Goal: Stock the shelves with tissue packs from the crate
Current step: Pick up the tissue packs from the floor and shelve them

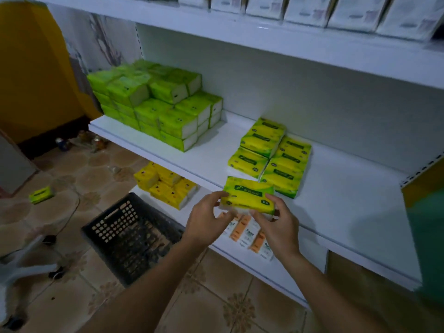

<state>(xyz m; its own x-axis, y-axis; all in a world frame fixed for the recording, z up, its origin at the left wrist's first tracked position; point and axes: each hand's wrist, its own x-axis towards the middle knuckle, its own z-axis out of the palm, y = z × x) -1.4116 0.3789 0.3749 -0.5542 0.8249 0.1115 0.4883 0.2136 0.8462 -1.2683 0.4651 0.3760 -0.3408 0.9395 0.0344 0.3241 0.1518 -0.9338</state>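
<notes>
A yellow-green tissue pack [248, 194] hovers at the front edge of the white middle shelf [348, 195]. My left hand [207, 218] pinches its left end and my right hand [280, 224] grips its right end from below. Just behind it lie several matching yellow-green packs [274, 156] in a small stack on the shelf. The black plastic crate [129, 236] stands on the tiled floor below my left arm, and its inside looks dark with no pack showing.
A big stack of bright green packs [156, 104] fills the shelf's left end. Yellow packs [165, 185] and orange-white packs [249, 234] sit on the lower shelf. White packs [348, 13] line the top shelf. One loose green pack [41, 194] lies on the floor.
</notes>
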